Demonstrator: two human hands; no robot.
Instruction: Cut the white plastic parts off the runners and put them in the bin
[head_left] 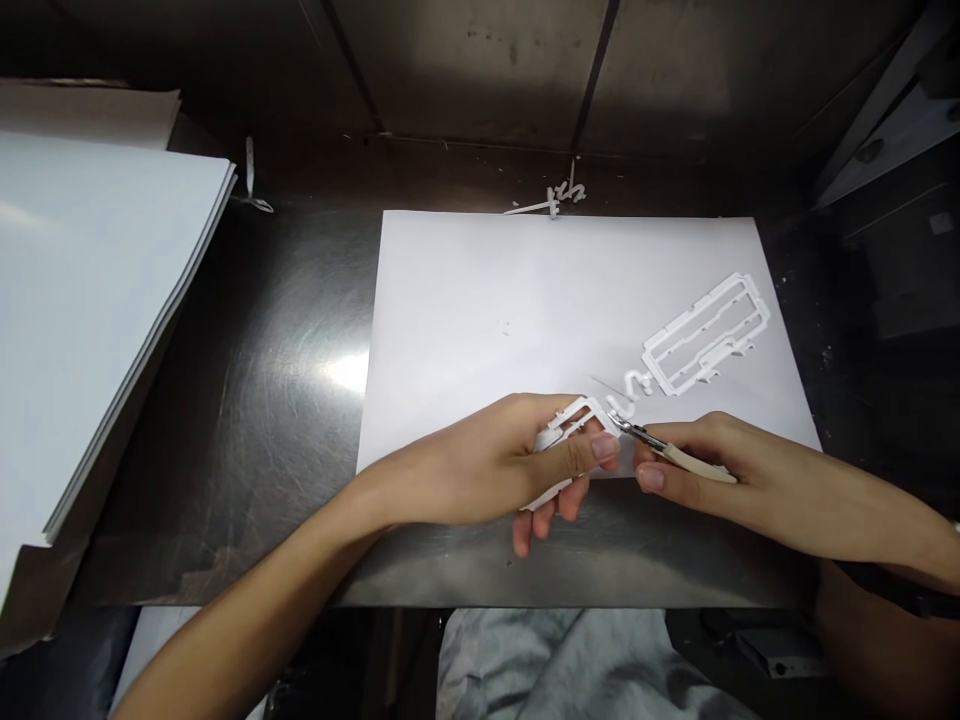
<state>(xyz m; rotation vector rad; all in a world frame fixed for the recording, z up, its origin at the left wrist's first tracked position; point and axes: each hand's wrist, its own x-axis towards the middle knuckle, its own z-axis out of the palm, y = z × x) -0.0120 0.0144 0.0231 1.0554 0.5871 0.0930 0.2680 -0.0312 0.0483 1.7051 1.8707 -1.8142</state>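
My left hand (517, 460) is closed on a white plastic frame (589, 410), thumb on top and fingers beneath. In my right hand (712, 465) is a pair of nippers (694, 463) with cream handles. Their metal tips touch or nearly touch the right corner of the held frame, beside a curved white sprue (624, 400). Beyond that sprue, a second white plastic frame (705, 335) lies at a slant on the white sheet (450, 300). The lower part of the held frame is hidden by my left hand.
White plastic scraps (566, 190) lie behind the sheet on the metal table (285, 350). A thick stack of white sheets (105, 240) is at the left, with a small white piece (251, 175) beside it. A metal wall (480, 70) rises at the back.
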